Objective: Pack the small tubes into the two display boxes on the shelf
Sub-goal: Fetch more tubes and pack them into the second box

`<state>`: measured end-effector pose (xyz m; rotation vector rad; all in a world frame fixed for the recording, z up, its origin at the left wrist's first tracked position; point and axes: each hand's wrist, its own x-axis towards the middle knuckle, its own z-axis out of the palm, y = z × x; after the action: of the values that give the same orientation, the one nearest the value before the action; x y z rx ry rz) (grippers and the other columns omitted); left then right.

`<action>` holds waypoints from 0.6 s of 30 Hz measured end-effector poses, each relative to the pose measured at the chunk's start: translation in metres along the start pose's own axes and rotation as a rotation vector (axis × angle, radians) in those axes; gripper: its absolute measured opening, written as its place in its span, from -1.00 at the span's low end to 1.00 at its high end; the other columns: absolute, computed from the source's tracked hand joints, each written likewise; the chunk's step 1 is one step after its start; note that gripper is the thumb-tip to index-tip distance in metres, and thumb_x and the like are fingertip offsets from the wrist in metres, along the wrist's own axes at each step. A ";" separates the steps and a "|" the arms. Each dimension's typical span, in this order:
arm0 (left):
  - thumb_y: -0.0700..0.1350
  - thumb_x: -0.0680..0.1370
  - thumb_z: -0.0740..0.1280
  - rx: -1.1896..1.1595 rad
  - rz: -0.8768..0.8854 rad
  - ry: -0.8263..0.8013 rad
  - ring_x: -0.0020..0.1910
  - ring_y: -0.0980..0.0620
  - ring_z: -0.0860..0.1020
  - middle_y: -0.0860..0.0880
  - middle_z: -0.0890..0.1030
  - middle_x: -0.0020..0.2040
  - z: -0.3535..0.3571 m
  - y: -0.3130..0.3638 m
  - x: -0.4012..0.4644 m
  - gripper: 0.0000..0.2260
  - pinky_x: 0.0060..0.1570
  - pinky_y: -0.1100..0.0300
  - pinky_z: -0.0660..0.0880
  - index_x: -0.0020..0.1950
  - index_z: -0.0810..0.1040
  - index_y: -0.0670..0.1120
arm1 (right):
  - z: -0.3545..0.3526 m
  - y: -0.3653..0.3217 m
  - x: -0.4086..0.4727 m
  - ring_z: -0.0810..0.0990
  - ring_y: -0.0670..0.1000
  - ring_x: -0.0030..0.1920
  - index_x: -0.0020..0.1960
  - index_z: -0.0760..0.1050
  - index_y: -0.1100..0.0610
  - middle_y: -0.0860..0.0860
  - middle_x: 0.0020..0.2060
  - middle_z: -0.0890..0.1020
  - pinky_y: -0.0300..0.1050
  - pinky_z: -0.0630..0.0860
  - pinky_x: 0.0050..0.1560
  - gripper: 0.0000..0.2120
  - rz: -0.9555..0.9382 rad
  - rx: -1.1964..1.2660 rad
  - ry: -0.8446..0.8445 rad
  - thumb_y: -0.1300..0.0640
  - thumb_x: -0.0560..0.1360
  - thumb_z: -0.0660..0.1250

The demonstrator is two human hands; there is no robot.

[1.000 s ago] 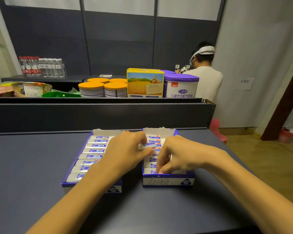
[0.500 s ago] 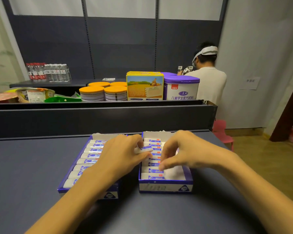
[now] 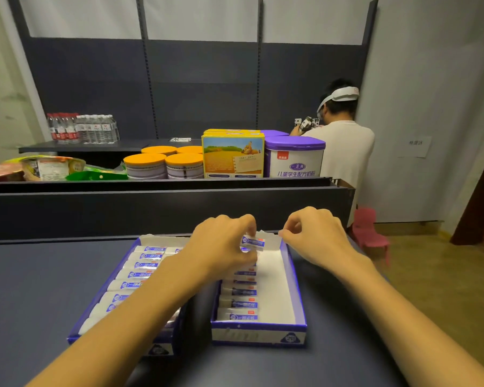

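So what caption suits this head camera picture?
Left hand holds a small tube over the right display box; right hand pinches its back corner.

The white canister with the purple lid (image 3: 294, 157) on the upper shelf carries large purple Chinese characters reading 儿童学生配方奶粉 across its front, below an oval purple logo and a small red tag whose print is too small to read. A paper sign (image 3: 415, 143) taped to the right wall bears faint characters that cannot be made out. The small tubes (image 3: 239, 304) in the display boxes show blue printing, unreadable here.
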<state>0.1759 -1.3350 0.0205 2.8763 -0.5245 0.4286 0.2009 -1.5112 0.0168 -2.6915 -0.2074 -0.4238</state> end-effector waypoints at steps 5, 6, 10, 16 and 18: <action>-0.08 0.45 0.43 -0.098 0.040 -0.083 -0.01 0.03 0.53 -0.01 0.55 0.11 0.014 0.008 0.023 -0.71 -0.06 0.21 0.53 0.13 0.47 -0.01 | 0.018 0.003 -0.004 0.56 0.00 0.03 0.09 0.52 0.00 -0.03 -0.01 0.62 0.06 0.50 0.16 -0.76 0.107 0.007 -0.031 -0.04 0.47 0.37; -0.09 0.45 0.44 -0.099 0.060 -0.077 0.01 0.04 0.51 0.00 0.52 0.13 0.017 0.009 0.028 -0.71 -0.04 0.22 0.52 0.13 0.48 -0.01 | 0.019 0.004 -0.005 0.56 0.00 0.03 0.12 0.51 0.00 -0.03 0.00 0.61 0.06 0.50 0.17 -0.73 0.129 0.019 -0.049 -0.05 0.47 0.37; -0.06 0.47 0.43 -0.116 0.076 -0.062 0.04 0.05 0.48 -0.01 0.47 0.16 0.026 0.010 0.039 -0.73 -0.01 0.27 0.47 0.14 0.50 -0.02 | 0.027 0.005 -0.010 0.59 -0.03 -0.08 0.16 0.53 0.05 -0.01 -0.07 0.63 0.03 0.54 0.13 -0.75 0.165 0.168 -0.026 0.02 0.52 0.33; 0.03 0.49 0.40 -0.120 0.093 0.002 -0.02 0.07 0.55 0.01 0.59 0.09 0.036 0.004 0.039 -0.74 -0.01 0.27 0.51 0.13 0.53 -0.03 | 0.029 0.005 -0.017 0.59 -0.05 -0.01 0.17 0.55 0.04 -0.01 0.01 0.65 -0.03 0.51 0.17 -0.77 0.114 0.148 0.054 0.01 0.58 0.23; 0.04 0.50 0.38 -0.115 0.116 0.032 0.00 0.06 0.55 0.00 0.59 0.09 0.040 0.005 0.038 -0.73 0.02 0.27 0.51 0.15 0.54 -0.03 | 0.029 0.005 -0.017 0.59 -0.05 -0.01 0.18 0.55 0.05 -0.01 0.02 0.65 -0.07 0.50 0.17 -0.76 0.108 0.134 0.053 0.02 0.59 0.21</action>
<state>0.2180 -1.3605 -0.0044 2.7340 -0.6896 0.4462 0.1932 -1.5049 -0.0157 -2.5425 -0.0717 -0.4316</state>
